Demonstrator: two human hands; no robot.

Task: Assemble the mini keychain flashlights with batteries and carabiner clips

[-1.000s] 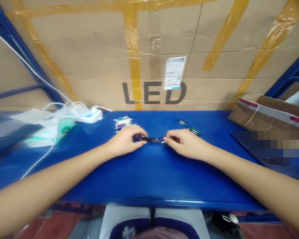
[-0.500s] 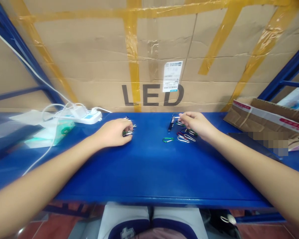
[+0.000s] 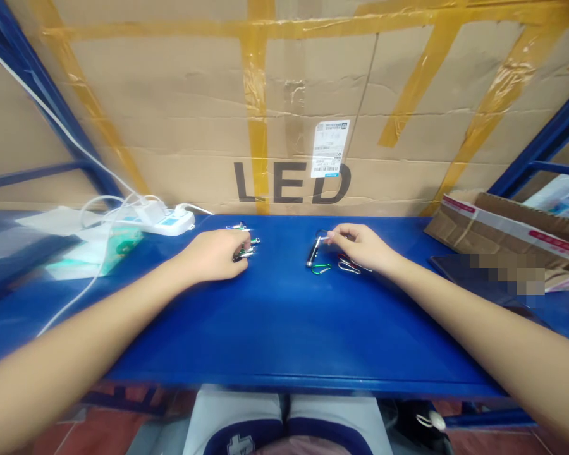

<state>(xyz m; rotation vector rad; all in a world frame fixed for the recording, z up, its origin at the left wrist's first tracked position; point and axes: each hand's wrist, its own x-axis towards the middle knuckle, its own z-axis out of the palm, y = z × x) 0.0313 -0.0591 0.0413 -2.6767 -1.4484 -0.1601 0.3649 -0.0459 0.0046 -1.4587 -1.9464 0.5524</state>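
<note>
My right hand pinches the silver top end of a small black keychain flashlight. It hangs tilted, with its lower end to the left, close above a green carabiner on the table. More carabiners, silver and red, lie below my right hand, which partly covers them. On the left, my left hand rests on the table with its fingers curled down. Small shiny pieces, black, green and silver, show at its fingertips. Its fingers hide most of them, so their kind is unclear.
A blue table spans the view, with a big taped cardboard box upright behind it. To the left lie a white power strip, cables and a green-white packet. An open carton and a dark flat object are on the right.
My right hand has moved left and toward me with the flashlight, away from over the carabiners' far side. My left hand has stayed nearly in place.
</note>
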